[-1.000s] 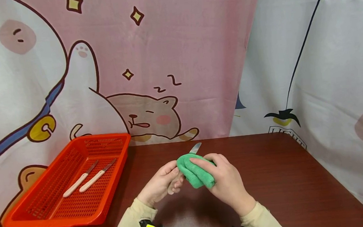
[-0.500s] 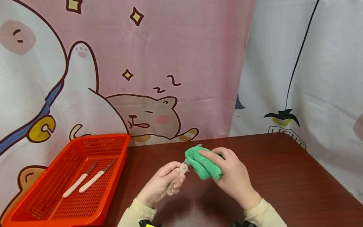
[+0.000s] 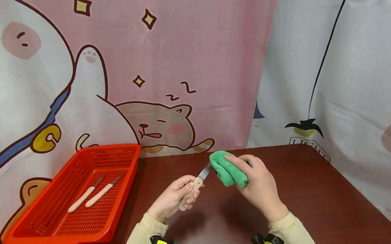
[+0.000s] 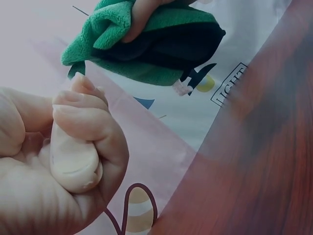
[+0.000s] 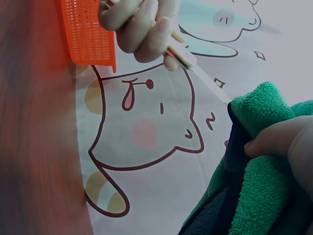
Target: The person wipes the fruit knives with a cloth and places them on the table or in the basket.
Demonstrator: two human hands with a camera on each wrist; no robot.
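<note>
My left hand [image 3: 174, 197] grips a small knife by its cream handle [image 3: 190, 193], with the blade [image 3: 205, 172] pointing up and to the right. Its fingers curl round the handle, whose rounded butt end shows in the left wrist view. A folded green cloth [image 3: 226, 169] is in my right hand [image 3: 259, 183], thumb pressed into its folds in the right wrist view. The cloth covers the blade's tip end, while the part near the handle is bare. Dark fabric [image 4: 166, 44] shows on the cloth's underside. Both hands are raised above the brown table [image 3: 309, 197].
An orange plastic basket [image 3: 120, 214] stands at the left of the table. Two knives with pale handles, one on the left [image 3: 81, 200] and one on the right [image 3: 99, 195], lie inside it. Behind the table hangs a printed curtain [image 3: 211, 60].
My right hand has slid the cloth up and to the right along the blade, baring the part near the handle. The left hand has stayed nearly still with the knife.
</note>
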